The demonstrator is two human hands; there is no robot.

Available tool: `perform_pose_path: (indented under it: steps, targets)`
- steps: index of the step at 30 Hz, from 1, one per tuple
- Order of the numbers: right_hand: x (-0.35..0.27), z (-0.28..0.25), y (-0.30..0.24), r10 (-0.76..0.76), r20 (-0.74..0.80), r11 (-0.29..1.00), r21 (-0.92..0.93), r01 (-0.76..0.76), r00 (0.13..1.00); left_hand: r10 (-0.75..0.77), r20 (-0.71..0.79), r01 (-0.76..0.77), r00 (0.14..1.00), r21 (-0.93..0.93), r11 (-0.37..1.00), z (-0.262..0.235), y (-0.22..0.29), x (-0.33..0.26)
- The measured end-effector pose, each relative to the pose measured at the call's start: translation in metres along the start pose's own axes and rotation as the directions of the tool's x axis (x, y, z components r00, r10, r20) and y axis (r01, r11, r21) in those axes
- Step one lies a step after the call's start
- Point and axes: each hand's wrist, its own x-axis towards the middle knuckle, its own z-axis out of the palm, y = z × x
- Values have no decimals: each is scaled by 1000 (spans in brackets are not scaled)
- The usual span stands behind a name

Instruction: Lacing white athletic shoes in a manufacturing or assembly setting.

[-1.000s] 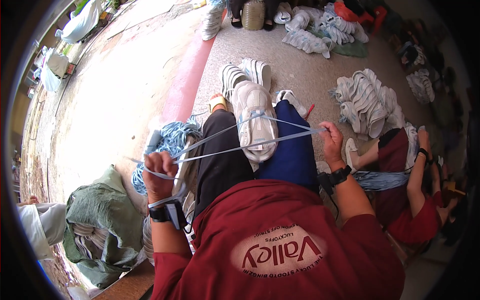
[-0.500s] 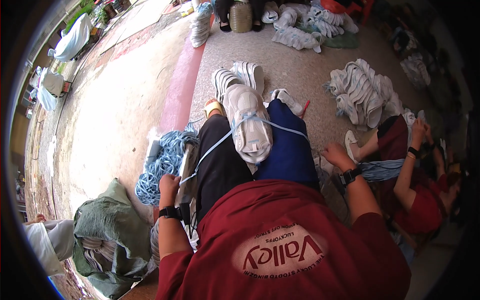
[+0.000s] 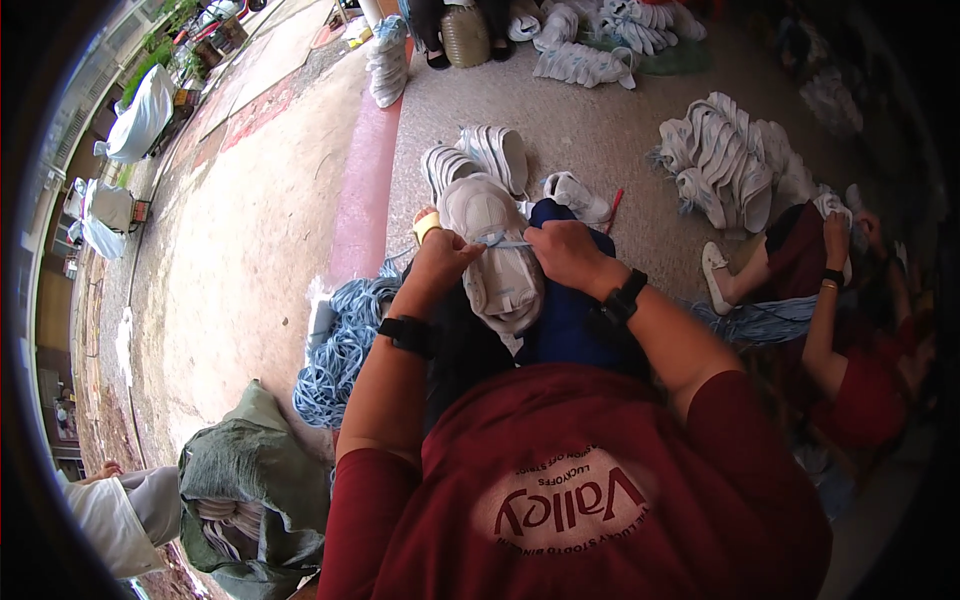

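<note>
A white sneaker [image 3: 503, 288] rests across my lap, its toe pointing away from me. Over its upper, a light blue shoelace [image 3: 497, 240] runs from one side to the other. My left hand [image 3: 445, 262] pinches the lace at the shoe's left side, fingers closed. On the other side my right hand [image 3: 568, 252] is closed on the lace, knuckles up, close to the shoe. The lace ends are hidden by my fingers. Beneath the shoe, a blue cloth [image 3: 580, 338] covers my right thigh.
A tangled heap of blue laces [image 3: 350, 345] lies by my left leg. Beyond my knees stand nested white shoes [image 3: 505, 155] and one loose shoe [image 3: 578, 192]. More shoes [image 3: 725, 170] are piled at right, near a seated co-worker [image 3: 855, 400]. A green sack [image 3: 240, 455] sits at left.
Both hands have come inward from wide apart to the middle of the shoe. The lace, stretched long to both sides before, is now drawn in short across the upper.
</note>
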Motion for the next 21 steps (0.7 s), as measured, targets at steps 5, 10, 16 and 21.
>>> perform_pose_path:
  steps: [5,10,16,21]
  targets:
    - [8,-9,1,-79,-20,996,-45,78,997,175,-225,-78,959,384,920,-4,22,-4]
    - [15,-10,11,-152,-59,987,-55,148,987,660,-248,-339,709,700,628,-6,40,-9]
    - [-1,-8,24,-179,90,977,-100,188,980,712,16,-595,702,563,574,-1,4,-43]
    - [-9,1,30,-74,135,996,64,66,988,659,-204,-470,724,553,688,8,-27,-44]
